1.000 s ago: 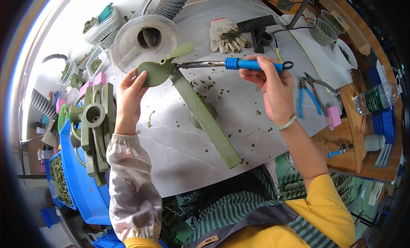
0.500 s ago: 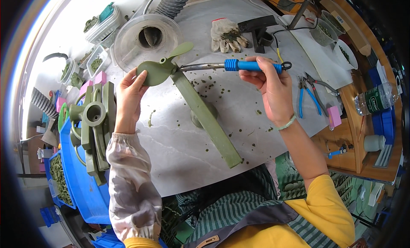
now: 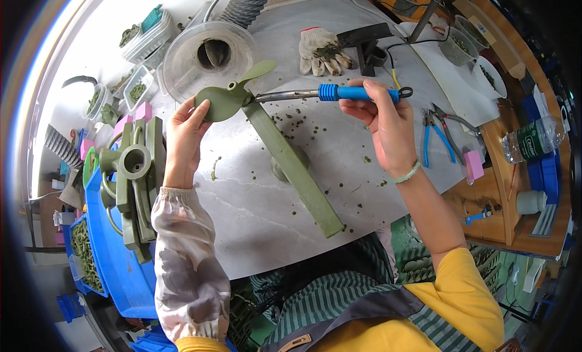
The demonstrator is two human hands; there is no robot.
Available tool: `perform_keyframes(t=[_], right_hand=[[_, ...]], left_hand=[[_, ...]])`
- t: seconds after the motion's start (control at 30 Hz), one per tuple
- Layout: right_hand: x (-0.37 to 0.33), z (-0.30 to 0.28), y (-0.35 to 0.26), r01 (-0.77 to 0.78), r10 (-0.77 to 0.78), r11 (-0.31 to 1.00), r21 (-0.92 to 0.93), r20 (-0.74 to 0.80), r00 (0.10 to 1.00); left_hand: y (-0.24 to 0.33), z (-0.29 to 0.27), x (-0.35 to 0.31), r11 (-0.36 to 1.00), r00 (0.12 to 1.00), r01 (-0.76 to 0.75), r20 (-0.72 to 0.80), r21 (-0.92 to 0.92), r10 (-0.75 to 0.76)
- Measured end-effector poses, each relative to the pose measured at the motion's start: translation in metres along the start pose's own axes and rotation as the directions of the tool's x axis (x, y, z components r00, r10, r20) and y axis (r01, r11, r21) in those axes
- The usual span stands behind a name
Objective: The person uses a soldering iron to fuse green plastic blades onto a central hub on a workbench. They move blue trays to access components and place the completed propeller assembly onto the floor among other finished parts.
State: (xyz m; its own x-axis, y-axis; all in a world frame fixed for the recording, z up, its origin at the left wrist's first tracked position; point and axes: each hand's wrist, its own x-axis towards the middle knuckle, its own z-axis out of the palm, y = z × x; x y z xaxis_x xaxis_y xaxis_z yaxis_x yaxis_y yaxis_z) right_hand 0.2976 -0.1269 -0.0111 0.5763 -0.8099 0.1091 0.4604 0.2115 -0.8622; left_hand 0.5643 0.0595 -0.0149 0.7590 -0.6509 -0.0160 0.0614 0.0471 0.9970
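My left hand (image 3: 185, 134) is closed, thumb and fingers pinching one rounded blade of a green propeller-shaped piece (image 3: 225, 103). A second blade points away to the upper right, and a small holed hub sits between them. Held in my right hand (image 3: 391, 124) is a soldering iron (image 3: 351, 92) with a blue ribbed handle and a metal barrel. Its tip meets the piece beside the hub, at the upper end of a long green square bar (image 3: 294, 170). The bar slants toward me, above a round green part (image 3: 279, 170) largely hidden under it.
Green specks dot the grey tabletop (image 3: 254, 231). At left, more green parts (image 3: 136, 164) rest by a blue tray (image 3: 124, 291). Behind stand a clear round container (image 3: 176, 61) with a grey hose and a stained glove (image 3: 321, 52). Blue-handled pliers (image 3: 436, 134) lie at right.
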Motion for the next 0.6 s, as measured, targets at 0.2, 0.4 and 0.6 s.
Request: perform_keyframes(t=[0.2,0.4,0.6], right_hand=[[-0.0016,0.0009,0.0004,-0.006,0.006,1.000,-0.031,0.009,1.000],[0.0051,0.0004,0.0054,-0.003,0.003,1.000,0.006,-0.019,1.000],[0.0062,0.0010,0.0060,-0.005,0.006,1.000,0.016,-0.026,1.000]], left_hand=[[-0.0013,-0.0025,0.0006,1.000,1.000,-0.001,-0.002,0.000,0.001],[-0.0010,-0.0020,-0.0001,1.000,1.000,-0.005,0.009,0.003,0.005],[0.0004,-0.0012,-0.0008,1.000,1.000,0.005,-0.001,0.011,-0.005]])
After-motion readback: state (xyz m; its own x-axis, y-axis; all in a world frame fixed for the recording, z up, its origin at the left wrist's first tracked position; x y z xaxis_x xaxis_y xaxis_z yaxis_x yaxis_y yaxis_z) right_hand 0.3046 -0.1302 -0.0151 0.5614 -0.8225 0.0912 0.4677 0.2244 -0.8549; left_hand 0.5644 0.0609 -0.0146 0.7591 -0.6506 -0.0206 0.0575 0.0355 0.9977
